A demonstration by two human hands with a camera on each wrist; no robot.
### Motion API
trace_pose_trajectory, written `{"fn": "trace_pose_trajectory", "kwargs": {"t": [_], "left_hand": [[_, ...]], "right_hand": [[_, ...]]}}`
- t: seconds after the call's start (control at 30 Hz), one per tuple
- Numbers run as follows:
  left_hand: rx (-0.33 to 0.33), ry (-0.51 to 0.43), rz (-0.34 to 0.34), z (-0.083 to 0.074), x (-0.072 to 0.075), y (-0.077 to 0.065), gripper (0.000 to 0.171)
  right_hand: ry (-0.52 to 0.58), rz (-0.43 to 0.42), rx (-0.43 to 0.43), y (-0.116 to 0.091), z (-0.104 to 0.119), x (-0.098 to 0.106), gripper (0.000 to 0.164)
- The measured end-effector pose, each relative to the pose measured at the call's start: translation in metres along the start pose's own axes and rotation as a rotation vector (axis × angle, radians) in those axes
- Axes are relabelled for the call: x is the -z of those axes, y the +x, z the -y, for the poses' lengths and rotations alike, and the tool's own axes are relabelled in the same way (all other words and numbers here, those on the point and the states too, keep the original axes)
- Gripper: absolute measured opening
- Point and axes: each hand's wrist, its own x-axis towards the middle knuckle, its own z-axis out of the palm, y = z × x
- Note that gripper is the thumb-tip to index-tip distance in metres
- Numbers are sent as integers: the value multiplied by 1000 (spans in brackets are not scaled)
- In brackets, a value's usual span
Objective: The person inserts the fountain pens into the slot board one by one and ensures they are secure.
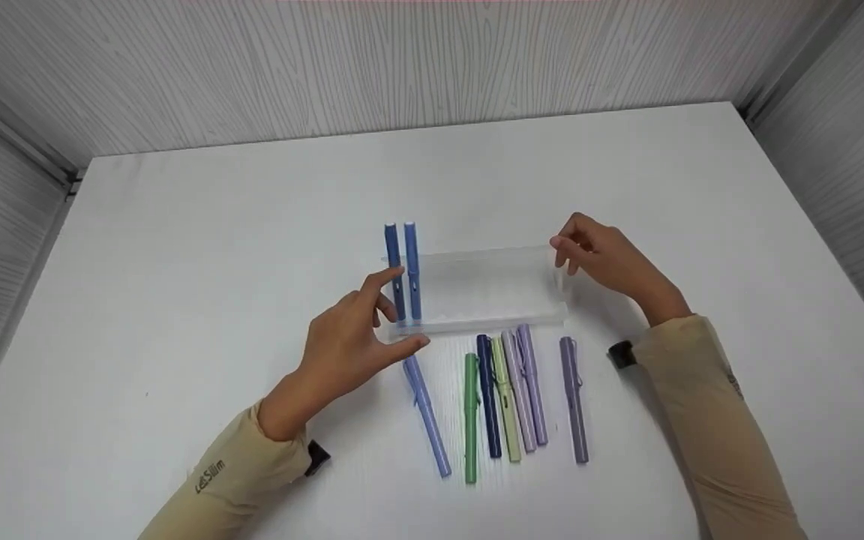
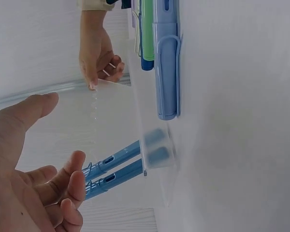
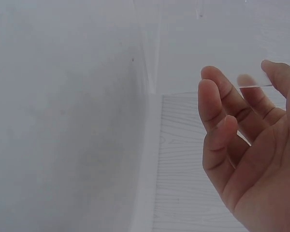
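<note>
A clear plastic pen stand [image 1: 492, 285] with a front lip sits mid-table. Leaning in its left end are a darker blue pen [image 1: 399, 298] and a lighter blue pen [image 1: 413, 294], both also visible in the left wrist view. My left hand [image 1: 346, 341] hovers at that end, thumb spread from loosely bent fingers, holding nothing. My right hand [image 1: 608, 259] pinches the stand's right edge; in the right wrist view, the clear panel [image 3: 208, 48] passes between thumb and a fingertip. Nearest my left thumb lies a light blue pen [image 1: 428, 420].
In front of the stand lie a green pen [image 1: 471, 427], a navy pen [image 1: 489, 409], a yellow-green pen [image 1: 508, 412], two lilac pens [image 1: 532, 394] and, farther right, a greyish purple pen [image 1: 574, 409]. The white table [image 1: 214, 225] meets wood-grain panels [image 1: 402, 67] at the back.
</note>
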Motion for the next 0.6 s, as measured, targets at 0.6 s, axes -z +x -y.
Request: {"fn": "trace_pose_trajectory", "kwargs": {"t": [0.6], "left_hand": [[73, -16, 171, 3, -4, -24, 84]], "right_hand": [[6, 6, 6, 1, -4, 0, 36]]}}
